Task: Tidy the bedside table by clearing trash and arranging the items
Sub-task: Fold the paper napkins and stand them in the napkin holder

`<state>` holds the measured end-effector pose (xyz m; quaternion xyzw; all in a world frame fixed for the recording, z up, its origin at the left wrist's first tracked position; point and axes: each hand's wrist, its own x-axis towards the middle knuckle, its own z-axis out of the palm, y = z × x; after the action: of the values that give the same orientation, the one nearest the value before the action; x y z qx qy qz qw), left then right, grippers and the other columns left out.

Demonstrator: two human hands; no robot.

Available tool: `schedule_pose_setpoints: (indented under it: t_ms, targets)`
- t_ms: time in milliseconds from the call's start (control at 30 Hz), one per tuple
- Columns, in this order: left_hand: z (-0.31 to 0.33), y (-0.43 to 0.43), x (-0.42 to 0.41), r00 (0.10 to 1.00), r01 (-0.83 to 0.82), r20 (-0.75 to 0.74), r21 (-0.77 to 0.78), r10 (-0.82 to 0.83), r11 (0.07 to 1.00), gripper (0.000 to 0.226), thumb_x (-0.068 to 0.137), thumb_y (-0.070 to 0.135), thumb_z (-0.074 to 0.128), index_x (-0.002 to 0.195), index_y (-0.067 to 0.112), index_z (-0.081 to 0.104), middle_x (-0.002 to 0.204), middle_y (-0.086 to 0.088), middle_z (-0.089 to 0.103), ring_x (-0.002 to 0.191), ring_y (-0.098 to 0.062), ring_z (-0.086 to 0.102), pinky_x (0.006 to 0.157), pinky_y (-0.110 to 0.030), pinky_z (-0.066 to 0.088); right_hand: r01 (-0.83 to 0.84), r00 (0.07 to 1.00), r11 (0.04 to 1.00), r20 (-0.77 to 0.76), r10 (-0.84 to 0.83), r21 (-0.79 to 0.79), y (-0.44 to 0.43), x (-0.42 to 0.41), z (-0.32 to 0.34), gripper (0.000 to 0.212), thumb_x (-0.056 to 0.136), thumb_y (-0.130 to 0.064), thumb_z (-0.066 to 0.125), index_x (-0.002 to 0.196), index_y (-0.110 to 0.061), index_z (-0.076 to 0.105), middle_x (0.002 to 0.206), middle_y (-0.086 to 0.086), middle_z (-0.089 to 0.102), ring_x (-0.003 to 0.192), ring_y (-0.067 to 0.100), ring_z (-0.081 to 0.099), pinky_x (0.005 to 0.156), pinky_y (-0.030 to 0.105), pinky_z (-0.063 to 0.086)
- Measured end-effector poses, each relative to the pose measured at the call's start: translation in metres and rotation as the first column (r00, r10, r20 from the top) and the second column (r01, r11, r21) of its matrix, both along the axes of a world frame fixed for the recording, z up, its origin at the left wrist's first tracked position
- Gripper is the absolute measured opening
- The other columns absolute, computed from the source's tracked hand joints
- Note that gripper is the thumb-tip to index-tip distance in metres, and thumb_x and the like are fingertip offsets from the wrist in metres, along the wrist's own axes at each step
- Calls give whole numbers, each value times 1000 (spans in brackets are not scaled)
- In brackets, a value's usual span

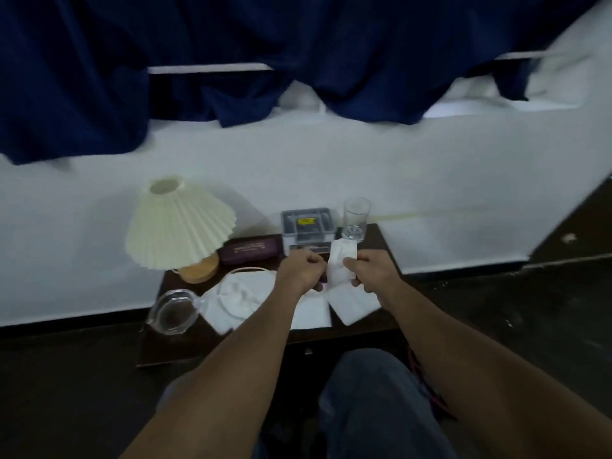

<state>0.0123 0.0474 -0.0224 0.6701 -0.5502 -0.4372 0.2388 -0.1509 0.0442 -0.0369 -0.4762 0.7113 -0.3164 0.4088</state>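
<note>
A dark low bedside table (381, 319) stands against the white wall. Both hands hover over its middle. My right hand (372, 270) grips a white folded tissue (341, 265) held upright. My left hand (299, 271) is closed at the tissue's left edge and seems to pinch it. More white tissues (354, 304) lie flat below the hands. A round tray (243, 294) with crumpled white paper sits left of them. At the front left corner is a clear glass dish (170, 311).
A pleated cream lamp (180, 223) on a wooden base stands at the back left, a purple case (250, 250) beside it. A grey lidded box (308, 226) and an empty drinking glass (355, 218) stand at the back. Dark blue curtains hang above. My knees are below.
</note>
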Motion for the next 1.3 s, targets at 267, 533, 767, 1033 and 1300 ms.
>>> schedule_pose_setpoints:
  t_ms: [267, 533, 767, 1033, 1300]
  targets:
    - [-18, -8, -118, 986, 159, 38, 40, -161, 986, 18, 87, 15, 54, 77, 14, 69, 80, -12, 77, 74, -23, 77, 55, -28, 47, 451, 888, 866, -200, -413, 216, 38, -161, -51, 39, 86, -28, 62, 110, 2, 63, 104, 20, 66, 96, 39, 68, 86, 47, 59]
    - [-58, -10, -167, 972, 227, 37, 77, -230, 971, 16, 80, 25, 55, 76, 22, 70, 67, -2, 74, 65, -17, 75, 59, -26, 44, 601, 785, 668, -165, -598, 439, 77, -218, -87, 46, 92, -28, 68, 121, 7, 60, 82, 16, 52, 69, 34, 66, 64, 44, 63]
    - [-58, -15, -138, 985, 130, 111, 20, -131, 991, 18, 84, 29, 54, 77, 22, 70, 74, 3, 77, 64, -14, 73, 78, -31, 58, 570, 822, 707, -282, -495, 419, 80, -205, -88, 38, 92, -21, 64, 117, 7, 60, 84, 17, 57, 66, 32, 61, 68, 40, 57]
    - [-28, -21, -25, 929, -91, 352, -85, 115, 992, 22, 89, 24, 54, 96, 24, 75, 97, -4, 73, 93, -29, 68, 78, -34, 55, 266, 864, 961, -426, -270, -70, 6, -73, -38, 29, 91, -26, 55, 105, -9, 72, 106, 20, 71, 100, 42, 66, 83, 41, 53]
    - [-41, 6, 114, 845, -185, 510, -4, 161, 983, 42, 89, 17, 57, 129, 30, 63, 127, -4, 66, 117, -29, 62, 97, -40, 53, -412, 786, 908, -473, 398, 79, -6, 114, -14, 26, 86, -29, 63, 108, -23, 75, 106, 6, 73, 102, 30, 68, 81, 32, 54]
